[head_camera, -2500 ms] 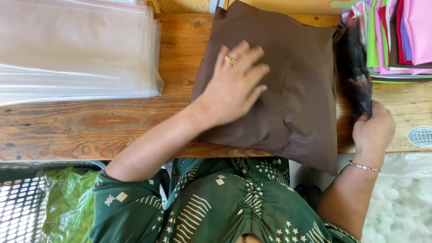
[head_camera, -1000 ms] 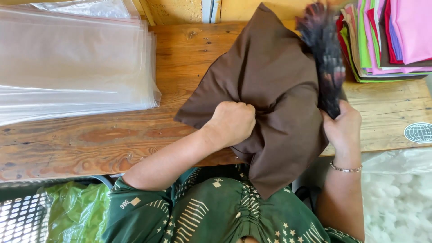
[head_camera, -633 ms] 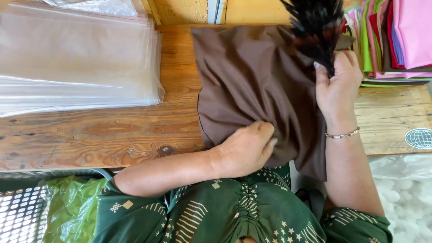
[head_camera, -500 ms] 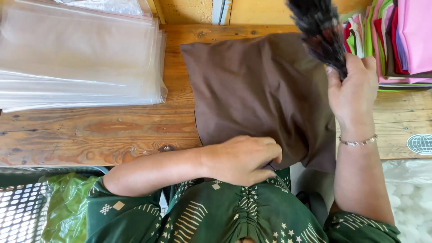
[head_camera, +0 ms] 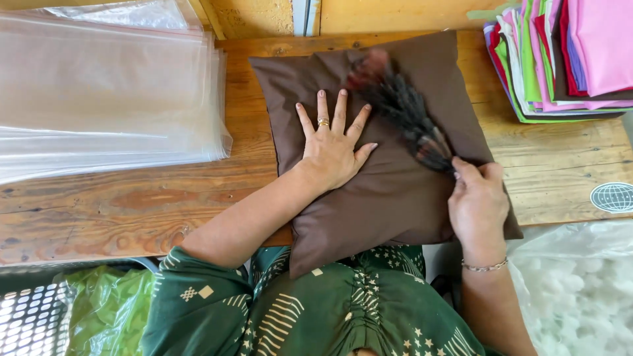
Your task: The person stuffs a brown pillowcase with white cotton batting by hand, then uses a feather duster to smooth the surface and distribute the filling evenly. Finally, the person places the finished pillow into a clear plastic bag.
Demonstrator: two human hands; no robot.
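Right hand clamps feather duster, pointing up-left; left hand splayed flat on brown cushion.

left hand flat, fingers spread; right hand closed in grip

Packaging and one label

A stack of clear plastic bags lies at nine o'clock on the wooden surface; a round dark-and-white globe sticker sits at three o'clock near its edge.

Bright even daylight, motion-blurred feather duster
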